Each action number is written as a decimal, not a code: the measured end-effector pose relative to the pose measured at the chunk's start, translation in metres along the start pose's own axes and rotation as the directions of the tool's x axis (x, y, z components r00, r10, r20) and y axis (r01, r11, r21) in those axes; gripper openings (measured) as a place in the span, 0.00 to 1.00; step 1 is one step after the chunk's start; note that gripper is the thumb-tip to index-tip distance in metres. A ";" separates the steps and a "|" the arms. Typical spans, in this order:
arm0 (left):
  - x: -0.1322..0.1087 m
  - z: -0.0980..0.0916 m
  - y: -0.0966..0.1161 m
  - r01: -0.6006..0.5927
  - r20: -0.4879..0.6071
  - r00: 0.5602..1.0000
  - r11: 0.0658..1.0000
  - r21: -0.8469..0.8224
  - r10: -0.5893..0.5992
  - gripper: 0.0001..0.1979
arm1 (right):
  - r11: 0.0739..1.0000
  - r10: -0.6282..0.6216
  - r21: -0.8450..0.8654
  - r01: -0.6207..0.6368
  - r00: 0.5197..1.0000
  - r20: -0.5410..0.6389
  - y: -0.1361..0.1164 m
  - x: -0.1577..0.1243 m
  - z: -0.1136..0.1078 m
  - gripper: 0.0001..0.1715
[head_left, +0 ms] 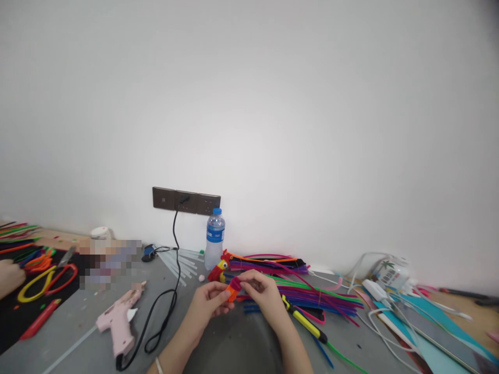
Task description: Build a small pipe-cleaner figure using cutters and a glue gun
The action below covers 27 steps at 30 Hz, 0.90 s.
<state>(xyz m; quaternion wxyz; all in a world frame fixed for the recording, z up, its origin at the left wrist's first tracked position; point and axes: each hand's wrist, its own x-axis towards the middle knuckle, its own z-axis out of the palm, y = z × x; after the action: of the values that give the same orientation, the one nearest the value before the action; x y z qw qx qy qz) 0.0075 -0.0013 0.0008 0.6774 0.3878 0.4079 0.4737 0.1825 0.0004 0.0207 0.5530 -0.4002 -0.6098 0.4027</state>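
Observation:
In front of me, my left hand [210, 303] is closed, pinching a small orange and magenta pipe-cleaner piece [234, 289] from its left side. The fingers of my right hand [262, 292] close on the same piece at its magenta upper end. My fingertips cover part of it, so its full shape is hidden. Just behind my left hand stands a red and yellow rooster figure [220, 269] with a round eye. Bundles of coloured pipe cleaners [312, 298] lie behind and to the right of my right hand.
A pink glue gun [120, 322] lies at left, its black cord [174, 291] running to the wall socket [186, 201]. A water bottle [214, 241] stands by the wall. Yellow-black tool [306, 321], white cables and a phone [436, 337] lie right. Far left, another person's hand [11, 278] is near scissors [50, 283].

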 end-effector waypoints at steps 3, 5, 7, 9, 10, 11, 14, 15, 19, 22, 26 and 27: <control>-0.002 0.001 0.001 0.002 0.000 1.000 1.000 0.013 -0.002 0.24 | 0.999 0.002 -0.051 -0.002 1.000 0.001 -0.002 0.000 0.001 0.13; -0.002 0.001 0.002 0.001 0.005 1.000 1.000 0.030 -0.001 0.25 | 0.998 0.024 -0.054 -0.023 1.000 0.005 -0.002 -0.001 0.002 0.14; 0.000 0.001 0.001 -0.017 0.023 1.000 0.997 0.078 0.015 0.25 | 0.998 0.061 -0.003 -0.061 0.998 0.028 -0.001 -0.002 0.002 0.15; 0.001 0.000 0.001 -0.060 0.053 0.997 0.981 0.185 0.051 0.25 | 0.995 0.089 0.048 -0.091 0.995 0.046 0.001 -0.002 0.002 0.16; 0.001 -0.001 0.001 -0.097 0.071 0.994 0.960 0.264 0.081 0.23 | 0.994 0.091 0.060 -0.094 0.995 0.038 0.003 -0.002 0.001 0.17; 0.000 -0.002 0.002 -0.147 0.092 0.988 0.920 0.363 0.121 0.21 | 0.994 0.088 0.067 -0.089 0.996 0.013 0.005 -0.002 0.000 0.17; -0.007 -0.004 0.007 -0.316 0.187 0.946 0.624 0.715 0.265 0.13 | 0.993 0.089 0.092 -0.079 0.990 -0.109 0.013 0.001 -0.006 0.21; -0.010 -0.004 0.009 -0.347 0.224 0.929 0.479 0.806 0.295 0.12 | 0.991 0.098 0.107 -0.082 0.984 -0.146 0.015 0.002 -0.008 0.23; -0.009 -0.012 0.018 -0.361 0.256 0.865 0.181 0.915 0.432 0.11 | 0.985 0.109 0.155 -0.074 0.967 -0.231 0.022 0.006 -0.013 0.25; 0.006 -0.023 0.015 -0.316 0.192 0.779 0.109 0.942 0.597 0.12 | 0.984 0.096 0.169 -0.058 0.969 -0.229 0.025 0.006 -0.015 0.22; 0.024 -0.031 0.004 -0.161 0.123 0.824 0.021 0.987 0.553 0.20 | 0.981 0.097 0.190 -0.049 0.963 -0.252 0.027 0.006 -0.014 0.22; 0.026 -0.031 0.002 -0.131 0.106 0.833 0.008 0.991 0.543 0.21 | 0.980 0.099 0.194 -0.049 0.961 -0.259 0.027 0.006 -0.013 0.22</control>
<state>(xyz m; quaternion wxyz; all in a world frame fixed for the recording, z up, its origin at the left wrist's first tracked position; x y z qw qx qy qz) -0.0160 0.0283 -0.0139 0.0343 0.7418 0.6067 0.2836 0.1964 0.0161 -0.0021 0.6496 -0.4199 -0.4739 0.4208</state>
